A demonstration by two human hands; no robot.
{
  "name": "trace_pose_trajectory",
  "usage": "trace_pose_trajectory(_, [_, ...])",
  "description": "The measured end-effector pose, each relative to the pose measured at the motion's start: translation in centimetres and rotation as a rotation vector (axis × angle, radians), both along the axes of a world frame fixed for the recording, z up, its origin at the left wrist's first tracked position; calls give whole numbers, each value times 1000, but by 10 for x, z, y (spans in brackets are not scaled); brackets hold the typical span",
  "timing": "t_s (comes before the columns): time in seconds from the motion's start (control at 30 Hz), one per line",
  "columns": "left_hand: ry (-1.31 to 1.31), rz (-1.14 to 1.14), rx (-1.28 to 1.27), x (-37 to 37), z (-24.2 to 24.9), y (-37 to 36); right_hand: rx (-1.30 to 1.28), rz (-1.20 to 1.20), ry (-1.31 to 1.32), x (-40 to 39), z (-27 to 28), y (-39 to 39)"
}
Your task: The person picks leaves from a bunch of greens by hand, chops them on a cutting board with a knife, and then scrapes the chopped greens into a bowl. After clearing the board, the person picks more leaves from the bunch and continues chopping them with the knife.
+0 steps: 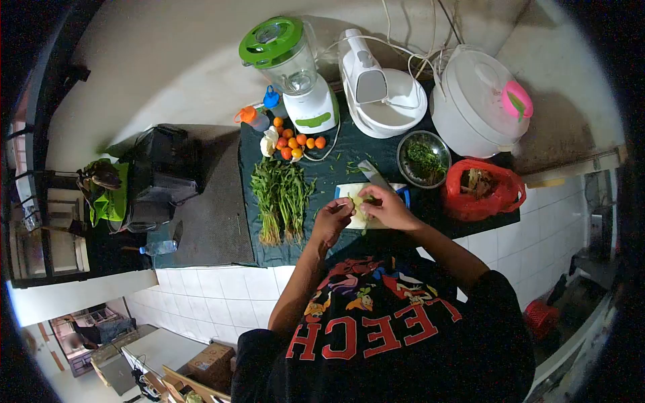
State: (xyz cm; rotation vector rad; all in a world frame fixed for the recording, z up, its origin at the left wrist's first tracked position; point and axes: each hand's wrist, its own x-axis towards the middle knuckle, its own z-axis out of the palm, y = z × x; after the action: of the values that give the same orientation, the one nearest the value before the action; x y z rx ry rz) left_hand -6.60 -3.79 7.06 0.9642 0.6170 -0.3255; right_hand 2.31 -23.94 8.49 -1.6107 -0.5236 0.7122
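Over a white cutting board (351, 189), my left hand (334, 218) and my right hand (390, 208) are close together. The fingers of both are bent and pinched around a small pale green piece (357, 200), whose exact shape is hard to make out. A knife (373, 174) lies at the board's far edge, its blade pointing up and left. Left of the board are bundles of leafy greens (282, 191) with roots toward me. A metal bowl (423, 159) of chopped greens stands to the right.
Behind the greens are small tomatoes (300, 141), garlic (269, 142), a blender (295, 74) and two small bottles. A white stand mixer (376, 87), a large white container (477, 101) and a red plastic bag (482, 190) stand on the right. Cords hang behind.
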Motion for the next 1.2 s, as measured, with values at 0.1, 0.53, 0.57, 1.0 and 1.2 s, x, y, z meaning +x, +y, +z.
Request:
trace_pose_trajectory(0.1, [-35, -1, 1, 1, -1, 2, -21, 13, 15, 3, 2, -2])
trace_pose_trajectory(0.53, [-111, -94, 202, 2, 18, -11, 39, -16, 0, -3, -2, -1])
trace_pose_trajectory(0.57, [-130, -86, 240, 3, 19, -12, 39, -16, -1, -3, -1, -1])
trace_pose_trajectory(1.0, [-352, -215, 709, 3, 31, -20, -51, -151, -7, -7, -2, 6])
trace_pose_trajectory(1.2, [-371, -215, 821, 4, 22, -19, -54, -209, -310, -3, 0, 9])
